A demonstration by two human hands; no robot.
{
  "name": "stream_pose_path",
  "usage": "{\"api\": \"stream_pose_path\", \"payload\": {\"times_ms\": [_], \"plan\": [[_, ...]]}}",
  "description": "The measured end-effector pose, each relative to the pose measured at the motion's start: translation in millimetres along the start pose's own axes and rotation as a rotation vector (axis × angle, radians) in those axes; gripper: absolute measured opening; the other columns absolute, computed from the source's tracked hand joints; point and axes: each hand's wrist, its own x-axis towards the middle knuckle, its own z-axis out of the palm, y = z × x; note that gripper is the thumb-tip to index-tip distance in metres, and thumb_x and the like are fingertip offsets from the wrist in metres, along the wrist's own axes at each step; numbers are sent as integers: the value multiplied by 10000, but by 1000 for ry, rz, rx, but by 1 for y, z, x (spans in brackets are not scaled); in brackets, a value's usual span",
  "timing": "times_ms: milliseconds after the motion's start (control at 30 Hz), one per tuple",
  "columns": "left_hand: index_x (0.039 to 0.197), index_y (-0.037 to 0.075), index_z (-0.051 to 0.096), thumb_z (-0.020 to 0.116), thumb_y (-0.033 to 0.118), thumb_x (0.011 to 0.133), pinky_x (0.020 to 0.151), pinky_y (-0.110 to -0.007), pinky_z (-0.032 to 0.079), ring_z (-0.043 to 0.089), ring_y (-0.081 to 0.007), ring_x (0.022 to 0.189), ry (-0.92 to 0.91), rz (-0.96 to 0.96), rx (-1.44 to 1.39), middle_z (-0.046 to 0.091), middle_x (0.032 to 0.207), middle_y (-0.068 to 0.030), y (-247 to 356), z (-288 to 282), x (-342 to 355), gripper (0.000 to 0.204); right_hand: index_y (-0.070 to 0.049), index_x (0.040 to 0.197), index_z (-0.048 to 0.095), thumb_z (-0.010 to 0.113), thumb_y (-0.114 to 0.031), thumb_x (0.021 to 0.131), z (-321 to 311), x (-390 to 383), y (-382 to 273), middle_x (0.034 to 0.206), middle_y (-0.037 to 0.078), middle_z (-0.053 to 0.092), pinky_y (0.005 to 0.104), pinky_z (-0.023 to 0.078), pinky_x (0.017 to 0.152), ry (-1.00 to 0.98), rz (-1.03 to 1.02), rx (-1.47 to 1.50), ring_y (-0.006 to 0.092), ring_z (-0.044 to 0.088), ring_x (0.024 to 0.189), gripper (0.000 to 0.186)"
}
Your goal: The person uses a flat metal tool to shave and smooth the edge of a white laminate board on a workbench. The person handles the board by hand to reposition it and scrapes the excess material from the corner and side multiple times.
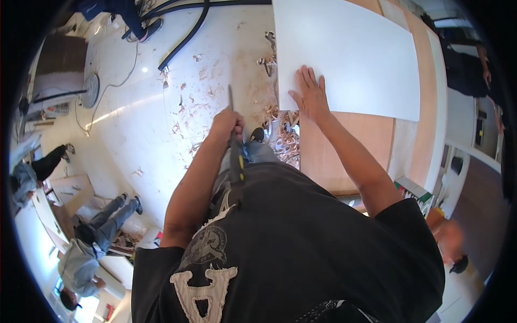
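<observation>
My left hand [229, 126] grips a long thin tool [238, 164], with a narrow metal length pointing forward and a black and yellow part near my waist. I cannot make out exactly what tool it is. Fingers spread, my right hand [312, 94] rests on a white panel [355, 54], near its near left corner. Below that panel is a light wood board [344, 151]. Wood shavings [283, 140] lie heaped beside the board's left side.
Black hoses [188, 35] and a thin cable lie on the shavings-strewn floor [151, 107]. A person's leg [132, 21] shows at top left, other people [97, 242] at lower left and dark-clothed figures [463, 75] at the right edge. A green box [412, 191] sits right of the board.
</observation>
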Motion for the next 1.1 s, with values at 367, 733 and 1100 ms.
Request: {"api": "stream_pose_path", "payload": {"times_ms": [367,733,1100], "plan": [[1199,64,540,514,14,828,376,-308,412,438,-110,444,-90,39,40,483,653,-34,19,138,-68,375,-168,1572,277,395,-649,962,-7,11,-6,1654,104,170,532,96,1228,7,246,-104,317,126,1526,785],[1290,72,545,505,-7,808,376,-298,407,437,-113,436,-32,83,185,469,617,-23,8,137,-29,490,-177,1577,267,406,-663,953,-12,12,-10,1661,89,150,539,88,1229,6,249,-70,307,105,1531,802],[1303,64,520,505,-7,805,364,-316,404,429,-112,414,-119,67,166,480,627,-37,14,133,-47,504,-156,1571,283,420,-663,945,-11,11,-7,1649,114,188,561,104,1216,-1,259,-84,338,122,1525,817]]}}
